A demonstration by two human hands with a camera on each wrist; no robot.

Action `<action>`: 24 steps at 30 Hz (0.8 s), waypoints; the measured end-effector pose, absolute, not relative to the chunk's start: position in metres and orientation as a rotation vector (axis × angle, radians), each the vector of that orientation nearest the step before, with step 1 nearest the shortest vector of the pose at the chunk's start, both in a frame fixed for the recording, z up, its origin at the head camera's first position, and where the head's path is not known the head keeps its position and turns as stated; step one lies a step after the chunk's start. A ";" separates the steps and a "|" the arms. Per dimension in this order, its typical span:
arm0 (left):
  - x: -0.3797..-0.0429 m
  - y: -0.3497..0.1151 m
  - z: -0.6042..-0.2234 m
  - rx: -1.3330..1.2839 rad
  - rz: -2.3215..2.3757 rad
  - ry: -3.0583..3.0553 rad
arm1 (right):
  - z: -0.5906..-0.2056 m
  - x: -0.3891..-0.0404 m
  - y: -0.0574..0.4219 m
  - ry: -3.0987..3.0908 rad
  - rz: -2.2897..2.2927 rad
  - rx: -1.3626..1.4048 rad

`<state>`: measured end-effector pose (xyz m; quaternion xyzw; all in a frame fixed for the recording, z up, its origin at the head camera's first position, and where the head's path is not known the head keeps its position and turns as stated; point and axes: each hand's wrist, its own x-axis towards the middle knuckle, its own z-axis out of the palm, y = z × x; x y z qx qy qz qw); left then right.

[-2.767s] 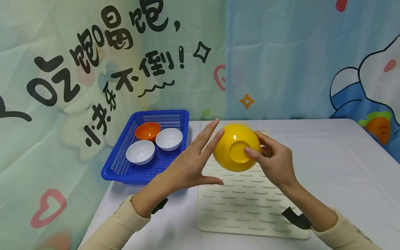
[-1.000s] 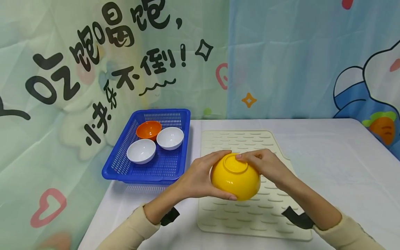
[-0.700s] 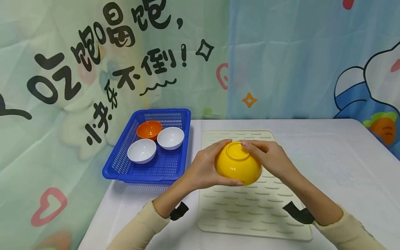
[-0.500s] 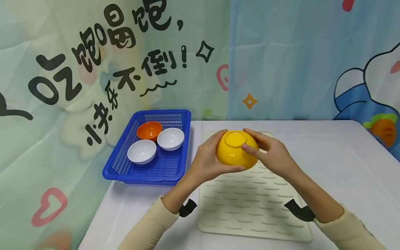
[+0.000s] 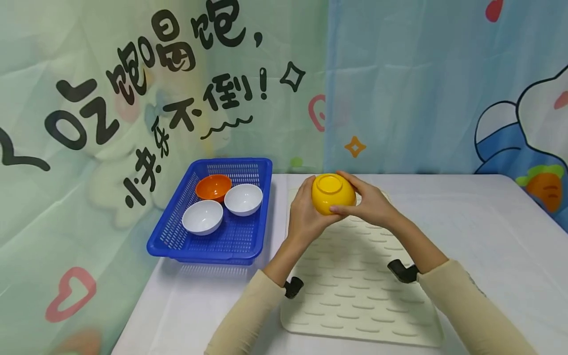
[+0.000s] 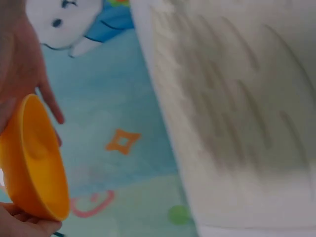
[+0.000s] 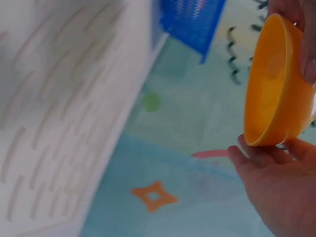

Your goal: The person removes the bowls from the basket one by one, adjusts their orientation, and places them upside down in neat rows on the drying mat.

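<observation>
Head view, both hands' fingers [image 5: 354,181] gripping yellow bowl [image 5: 334,193], some apparently behind, basket [image 5: 237,239] holding three bowls [image 5: 202,217]

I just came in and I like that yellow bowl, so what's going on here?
A person is holding the yellow bowl in both hands, the left hand on one side and the right hand on the other. It is tipped upside down and held up in the air, off the pale mat. The blue basket sits to the left, with an orange bowl and two white bowls inside, all open side up.
</observation>
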<state>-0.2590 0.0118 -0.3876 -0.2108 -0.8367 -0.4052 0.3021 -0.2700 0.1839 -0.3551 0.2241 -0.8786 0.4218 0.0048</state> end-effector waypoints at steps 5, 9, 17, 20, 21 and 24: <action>-0.279 0.016 -0.409 -0.481 -1.059 -2.227 | -0.375 -0.297 0.185 -2.773 1.400 0.725; -0.295 0.017 -0.421 -0.462 -1.076 -2.262 | -0.389 -0.314 0.185 -2.762 1.472 0.751; -0.322 0.013 -0.446 -0.438 -1.151 -2.442 | -0.418 -0.334 0.182 -2.756 1.532 0.692; -0.328 0.010 -0.457 -0.422 -1.177 -2.526 | -0.433 -0.337 0.181 -2.755 1.569 0.662; -0.329 0.009 -0.460 -0.417 -1.180 -2.548 | -0.437 -0.338 0.180 -2.754 1.582 0.654; -0.334 0.006 -0.469 -0.408 -1.192 -2.596 | -0.450 -0.340 0.179 -2.748 1.614 0.622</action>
